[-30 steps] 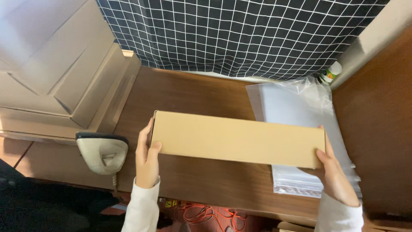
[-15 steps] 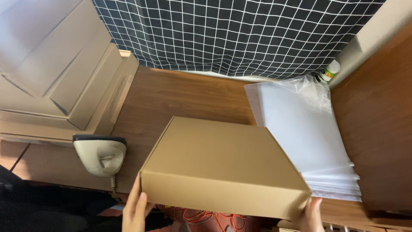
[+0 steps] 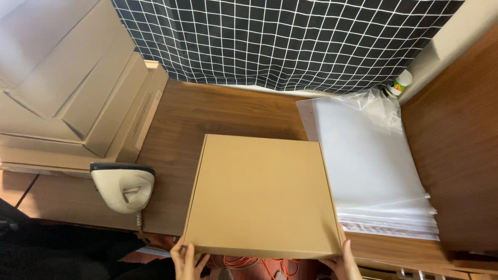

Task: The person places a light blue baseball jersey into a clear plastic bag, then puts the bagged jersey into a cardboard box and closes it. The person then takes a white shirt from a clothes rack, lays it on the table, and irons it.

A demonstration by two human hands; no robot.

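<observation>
A closed brown cardboard box [image 3: 262,192] lies flat on the wooden desk [image 3: 207,111], its near edge at the desk's front. My left hand [image 3: 188,259] grips the box's near left corner from below. My right hand [image 3: 343,259] holds the near right corner. Only the fingers of both hands show at the bottom of the head view; the wrists are out of frame.
A stack of clear plastic bags [image 3: 373,171] lies right of the box. A cream handheld scanner [image 3: 123,186] sits left of it. Flattened cardboard boxes [image 3: 67,93] are piled at the far left. A black grid-patterned cloth [image 3: 280,36] hangs behind; a small bottle [image 3: 399,83] stands in the corner.
The box has tipped from standing on edge to lying flat on the desk, top face up. Both hands slid from its sides down to its near corners.
</observation>
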